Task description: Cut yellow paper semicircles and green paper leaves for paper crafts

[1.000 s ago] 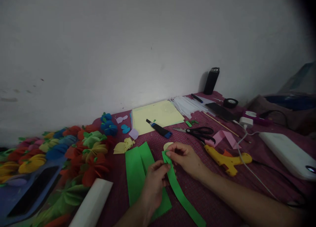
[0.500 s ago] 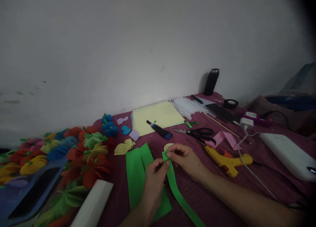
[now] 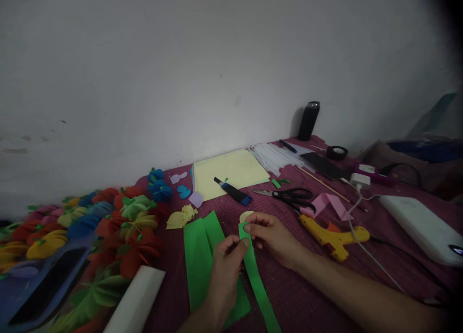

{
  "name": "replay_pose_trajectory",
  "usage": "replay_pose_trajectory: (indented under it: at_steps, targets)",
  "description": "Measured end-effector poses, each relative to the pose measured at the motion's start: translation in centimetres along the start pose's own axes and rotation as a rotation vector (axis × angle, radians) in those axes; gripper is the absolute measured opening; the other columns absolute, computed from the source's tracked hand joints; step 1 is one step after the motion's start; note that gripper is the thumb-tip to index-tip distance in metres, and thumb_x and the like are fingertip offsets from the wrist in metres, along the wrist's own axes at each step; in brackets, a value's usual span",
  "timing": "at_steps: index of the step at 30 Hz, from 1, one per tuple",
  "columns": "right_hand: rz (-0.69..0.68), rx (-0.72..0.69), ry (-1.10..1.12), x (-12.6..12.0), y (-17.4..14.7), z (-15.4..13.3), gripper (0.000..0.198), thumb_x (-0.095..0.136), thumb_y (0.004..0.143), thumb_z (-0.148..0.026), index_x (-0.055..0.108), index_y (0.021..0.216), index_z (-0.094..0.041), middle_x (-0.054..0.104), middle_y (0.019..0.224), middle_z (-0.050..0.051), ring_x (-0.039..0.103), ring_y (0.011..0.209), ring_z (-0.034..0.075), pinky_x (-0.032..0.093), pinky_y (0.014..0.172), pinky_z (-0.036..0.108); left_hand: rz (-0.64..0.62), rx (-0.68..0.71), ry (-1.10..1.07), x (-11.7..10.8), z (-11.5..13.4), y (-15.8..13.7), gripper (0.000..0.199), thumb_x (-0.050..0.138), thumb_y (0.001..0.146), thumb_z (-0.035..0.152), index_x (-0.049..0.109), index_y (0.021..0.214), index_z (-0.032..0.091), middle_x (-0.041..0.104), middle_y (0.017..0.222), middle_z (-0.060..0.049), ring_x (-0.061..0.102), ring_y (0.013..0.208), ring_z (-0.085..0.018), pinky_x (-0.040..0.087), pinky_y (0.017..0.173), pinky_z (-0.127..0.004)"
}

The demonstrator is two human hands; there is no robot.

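A long green paper strip (image 3: 257, 280) hangs down toward the front edge of the view, its top end pinched in both hands. My left hand (image 3: 226, 268) grips its left edge between thumb and finger. On the other side, my right hand (image 3: 271, 234) pinches the strip near its upper corner. Beneath my left hand lies a folded green paper sheet (image 3: 197, 260). A pale yellow paper piece (image 3: 246, 216) shows just behind the strip's top. Black scissors (image 3: 289, 195) and a blue-and-black utility knife (image 3: 233, 191) rest beyond the hands.
A yellow glue gun (image 3: 334, 236) with its cable and a white power bank (image 3: 419, 224) lie at right. Colourful paper pumpkins and flowers (image 3: 141, 246) crowd the left. Yellow sheets (image 3: 231, 166), white strips (image 3: 273, 157), a phone (image 3: 323, 165) and a black bottle (image 3: 309, 120) stand at the back.
The strip's lower end has swung left and hangs straighter. Both hands keep their pinch in nearly the same place, and the view has shifted very slightly.
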State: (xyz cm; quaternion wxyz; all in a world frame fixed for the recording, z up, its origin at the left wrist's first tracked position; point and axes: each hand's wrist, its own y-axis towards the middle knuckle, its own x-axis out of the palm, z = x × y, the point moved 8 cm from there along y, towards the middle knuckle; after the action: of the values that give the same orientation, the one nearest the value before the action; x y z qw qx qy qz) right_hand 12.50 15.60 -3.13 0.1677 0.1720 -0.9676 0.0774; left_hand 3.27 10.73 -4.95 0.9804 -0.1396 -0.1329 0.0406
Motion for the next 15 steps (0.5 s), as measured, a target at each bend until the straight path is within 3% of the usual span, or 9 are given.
replay_pose_trajectory:
  at_steps: [15]
  targets:
    - [0.029,-0.012,-0.034,-0.37,-0.06,-0.11,0.019,0.069,0.067,-0.032,0.057,0.066,-0.017,0.048,0.058,-0.006,0.036,0.043,0.004,0.028,0.038,0.017,-0.032,-0.062,-0.068,0.11,-0.05,-0.14,0.024,0.069,0.064,0.034,0.055,0.059,0.015,0.043,0.053,0.004,0.038,0.047,-0.008,0.031,0.044,-0.020]
